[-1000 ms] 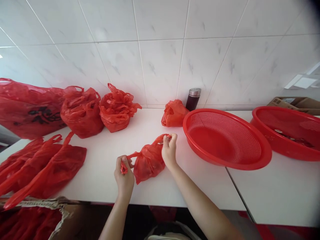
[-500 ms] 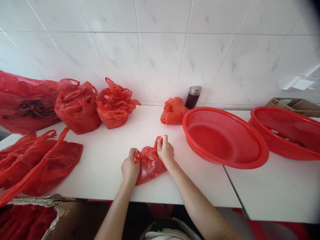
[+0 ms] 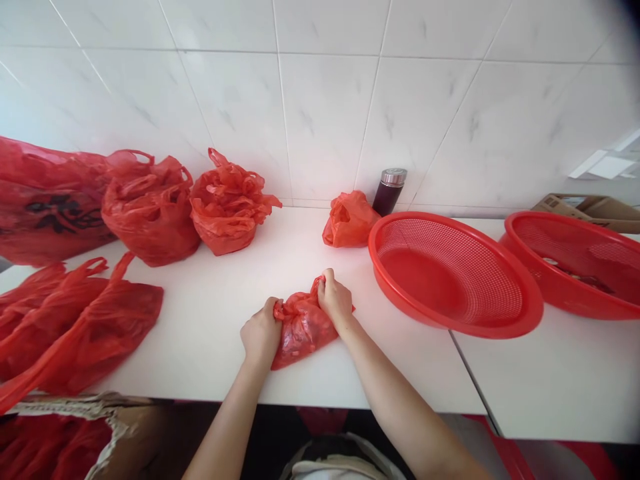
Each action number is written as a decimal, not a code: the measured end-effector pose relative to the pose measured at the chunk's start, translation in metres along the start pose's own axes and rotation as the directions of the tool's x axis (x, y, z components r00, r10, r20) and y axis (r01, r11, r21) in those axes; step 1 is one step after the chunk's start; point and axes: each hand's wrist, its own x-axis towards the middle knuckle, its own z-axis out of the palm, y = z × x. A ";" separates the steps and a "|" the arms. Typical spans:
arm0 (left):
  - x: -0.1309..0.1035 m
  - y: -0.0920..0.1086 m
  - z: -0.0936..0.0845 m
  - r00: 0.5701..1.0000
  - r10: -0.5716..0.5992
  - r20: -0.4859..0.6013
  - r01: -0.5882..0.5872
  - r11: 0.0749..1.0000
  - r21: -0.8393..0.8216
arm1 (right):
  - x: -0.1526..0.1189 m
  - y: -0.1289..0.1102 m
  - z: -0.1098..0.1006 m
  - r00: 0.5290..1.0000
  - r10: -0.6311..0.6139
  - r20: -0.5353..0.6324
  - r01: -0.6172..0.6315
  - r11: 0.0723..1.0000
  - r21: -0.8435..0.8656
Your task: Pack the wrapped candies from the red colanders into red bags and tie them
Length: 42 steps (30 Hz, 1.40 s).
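A small red plastic bag (image 3: 305,327) rests on the white table in front of me, with something bulky inside that I cannot make out. My left hand (image 3: 261,331) is closed on the bag's left top corner. The opposite corner is gripped by my right hand (image 3: 335,299), fingers wrapped round the gathered plastic. Between the two hands the top of the bag is bunched and creased. To the right of my right hand stands a red plastic colander (image 3: 450,273) with nothing in it.
Several filled red bags (image 3: 150,213) line the left and back of the white table (image 3: 210,333). A crumpled red bag (image 3: 350,220) and a dark flask (image 3: 390,192) stand near the tiled wall. A second red colander (image 3: 580,267) holds small items. A cardboard box (image 3: 120,433) sits below, left.
Both hands keep their hold on the bag's corners. The right hand has shifted slightly right, and the bag's top looks stretched a little wider. The view has shifted slightly.
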 end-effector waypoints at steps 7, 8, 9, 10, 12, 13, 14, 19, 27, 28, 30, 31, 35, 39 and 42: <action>-0.025 -0.020 -0.005 0.998 0.055 0.010 -0.053 0.987 -0.149 | 0.015 0.008 -0.009 0.981 0.179 -0.080 -0.127 0.892 0.433; -0.031 -0.023 -0.006 0.998 0.067 0.013 -0.064 0.982 -0.178 | 0.018 0.008 -0.009 0.976 0.207 -0.071 -0.146 0.857 0.494; -0.039 -0.025 -0.008 0.997 0.081 0.019 -0.075 0.975 -0.209 | 0.022 0.009 -0.009 0.970 0.235 -0.061 -0.164 0.820 0.548; -0.046 -0.026 -0.010 0.995 0.095 0.026 -0.086 0.966 -0.245 | 0.025 0.009 -0.009 0.963 0.264 -0.051 -0.183 0.783 0.595; -0.062 -0.026 -0.014 0.990 0.138 0.037 -0.118 0.937 -0.327 | 0.031 0.007 -0.008 0.947 0.321 -0.029 -0.221 0.711 0.668; -0.070 -0.024 -0.016 0.986 0.166 0.036 -0.141 0.918 -0.371 | 0.034 0.006 -0.007 0.938 0.347 -0.014 -0.240 0.676 0.697; -0.076 -0.022 -0.019 0.981 0.193 0.031 -0.163 0.896 -0.412 | 0.036 0.005 -0.006 0.930 0.367 0.005 -0.257 0.643 0.722; -0.089 -0.021 -0.027 0.981 0.192 0.010 -0.161 0.846 -0.508 | 0.038 -0.003 -0.004 0.921 0.376 0.106 -0.299 0.505 0.810; -0.078 -0.005 -0.045 0.851 0.033 -0.524 -0.320 0.823 -0.468 | 0.027 -0.002 -0.020 0.962 0.200 0.186 -0.249 0.371 0.895; -0.077 0.003 -0.046 0.808 0.104 -0.580 -0.386 0.837 -0.388 | 0.025 -0.003 -0.022 0.966 0.175 0.190 -0.242 0.358 0.902; -0.070 0.020 -0.044 0.782 0.274 -0.560 -0.471 0.849 -0.242 | 0.022 -0.007 -0.025 0.974 0.120 0.193 -0.222 0.336 0.915; -0.065 0.027 -0.040 0.803 0.332 -0.495 -0.477 0.855 -0.201 | 0.021 -0.010 -0.027 0.977 0.092 0.190 -0.210 0.327 0.922; -0.038 0.040 -0.020 0.943 0.292 -0.158 -0.328 0.888 -0.322 | 0.017 -0.019 -0.040 0.986 -0.012 0.169 -0.159 0.282 0.946; -0.019 0.034 -0.016 0.977 0.190 -0.094 -0.211 0.840 -0.499 | 0.016 -0.021 -0.051 0.990 -0.084 0.113 -0.073 0.377 0.923; -0.017 0.030 -0.027 0.992 0.111 -0.057 -0.121 0.746 -0.655 | 0.012 -0.022 -0.047 0.990 -0.085 0.113 -0.039 0.601 0.799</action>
